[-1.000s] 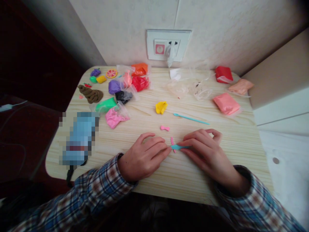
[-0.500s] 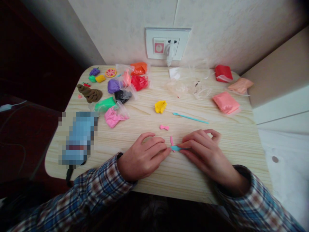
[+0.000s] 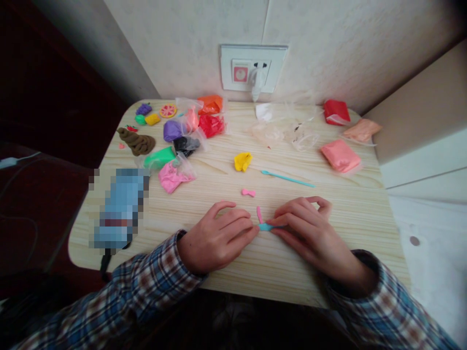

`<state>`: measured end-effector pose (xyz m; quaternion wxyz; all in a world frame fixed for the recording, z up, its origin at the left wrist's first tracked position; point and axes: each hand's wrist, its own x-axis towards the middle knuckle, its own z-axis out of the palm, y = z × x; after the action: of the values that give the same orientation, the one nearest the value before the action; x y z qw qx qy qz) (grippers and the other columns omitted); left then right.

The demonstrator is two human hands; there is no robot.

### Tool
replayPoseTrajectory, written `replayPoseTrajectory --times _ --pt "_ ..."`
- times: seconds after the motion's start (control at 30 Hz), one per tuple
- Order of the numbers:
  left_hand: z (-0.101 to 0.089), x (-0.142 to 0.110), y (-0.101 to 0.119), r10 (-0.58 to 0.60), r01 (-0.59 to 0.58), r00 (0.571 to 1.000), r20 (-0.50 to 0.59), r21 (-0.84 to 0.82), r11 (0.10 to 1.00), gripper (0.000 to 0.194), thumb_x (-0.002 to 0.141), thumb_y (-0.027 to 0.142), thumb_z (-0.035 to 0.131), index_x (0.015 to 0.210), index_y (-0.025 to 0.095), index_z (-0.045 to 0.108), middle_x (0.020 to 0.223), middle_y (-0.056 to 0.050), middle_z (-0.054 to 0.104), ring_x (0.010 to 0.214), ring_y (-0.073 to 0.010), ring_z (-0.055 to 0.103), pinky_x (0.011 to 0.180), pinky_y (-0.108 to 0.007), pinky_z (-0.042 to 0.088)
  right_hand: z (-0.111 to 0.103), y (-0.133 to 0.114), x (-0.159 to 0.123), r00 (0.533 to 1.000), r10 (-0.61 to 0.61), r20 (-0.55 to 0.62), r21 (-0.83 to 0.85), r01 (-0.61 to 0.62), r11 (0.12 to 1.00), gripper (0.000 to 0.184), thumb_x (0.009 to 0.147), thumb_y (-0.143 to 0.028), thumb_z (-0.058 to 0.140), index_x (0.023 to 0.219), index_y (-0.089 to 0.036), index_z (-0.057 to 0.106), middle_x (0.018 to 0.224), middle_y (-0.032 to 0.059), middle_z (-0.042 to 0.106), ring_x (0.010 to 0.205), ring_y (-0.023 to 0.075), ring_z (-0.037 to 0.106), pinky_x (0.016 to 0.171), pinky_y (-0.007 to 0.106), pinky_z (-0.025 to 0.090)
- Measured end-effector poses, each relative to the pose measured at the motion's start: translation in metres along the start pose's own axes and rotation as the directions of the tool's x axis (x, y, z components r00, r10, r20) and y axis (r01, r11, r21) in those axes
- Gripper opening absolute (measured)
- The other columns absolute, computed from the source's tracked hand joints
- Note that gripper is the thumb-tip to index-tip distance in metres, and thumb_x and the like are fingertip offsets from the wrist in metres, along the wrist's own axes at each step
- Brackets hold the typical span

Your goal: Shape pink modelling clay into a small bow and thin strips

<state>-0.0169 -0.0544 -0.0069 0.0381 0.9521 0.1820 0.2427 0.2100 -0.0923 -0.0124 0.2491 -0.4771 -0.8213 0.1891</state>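
My right hand point(image 3: 310, 231) pinches a small teal modelling tool point(image 3: 266, 227), its blade end pressed at the lower end of a thin pink clay strip point(image 3: 259, 214) on the wooden table point(image 3: 255, 262). My left hand point(image 3: 219, 236) rests curled on the table, its fingertips pressed together against the strip's lower end beside the blade. A small pink clay bow point(image 3: 248, 192) lies just beyond the hands. Further back are a yellow clay lump point(image 3: 242, 161) and a second, long teal tool point(image 3: 288, 179).
Bags of coloured clay point(image 3: 182, 136) crowd the back left, with a brown clay coil point(image 3: 137, 141) and small clay figures. Pink and red clay packs point(image 3: 341, 154) lie at the back right, empty plastic bags point(image 3: 288, 129) in the middle. A wall socket point(image 3: 251, 68) is behind; a blurred blue object point(image 3: 120, 206) sits at left.
The teal tool's blade has shifted slightly down and left along the pink strip. Both hands stay almost where they were.
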Motion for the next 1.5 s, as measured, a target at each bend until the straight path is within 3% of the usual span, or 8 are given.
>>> replayPoseTrajectory --times 0.53,1.2,1.5 --pt "-0.0017 0.0009 -0.0007 -0.040 0.039 0.999 -0.035 -0.020 0.999 0.020 0.089 0.008 0.048 0.102 0.011 0.063 0.092 -0.003 0.073 0.092 -0.0172 0.063 0.087 -0.037 0.047 -0.0039 0.0031 0.0026 0.999 0.010 -0.031 0.005 -0.010 1.000 0.010 0.090 -0.023 0.052 0.095 -0.024 0.061 0.087 0.0003 0.063 0.087 0.0158 0.056 0.086 0.038 0.026" --pt "0.0001 0.0003 -0.0015 -0.041 0.041 0.999 0.020 0.002 0.999 0.022 0.091 0.011 0.045 0.104 0.013 0.062 0.095 -0.004 0.071 0.096 -0.0181 0.061 0.089 -0.038 0.046 -0.0014 0.0064 -0.0014 0.996 -0.036 -0.081 -0.150 0.024 0.988 0.010 0.091 -0.020 0.051 0.097 -0.023 0.059 0.090 0.0014 0.064 0.087 0.0158 0.060 0.089 0.039 0.026" --pt "0.0032 -0.0015 -0.0017 -0.045 0.044 0.998 0.052 0.022 0.999 0.024 0.090 0.014 0.050 0.112 0.018 0.060 0.090 -0.003 0.066 0.090 -0.0162 0.057 0.089 -0.038 0.048 -0.0050 0.0085 -0.0011 0.997 -0.055 -0.051 -0.120 0.049 0.992 0.015 0.092 -0.020 0.050 0.103 -0.025 0.058 0.094 0.0009 0.066 0.087 0.0152 0.060 0.084 0.038 0.028"
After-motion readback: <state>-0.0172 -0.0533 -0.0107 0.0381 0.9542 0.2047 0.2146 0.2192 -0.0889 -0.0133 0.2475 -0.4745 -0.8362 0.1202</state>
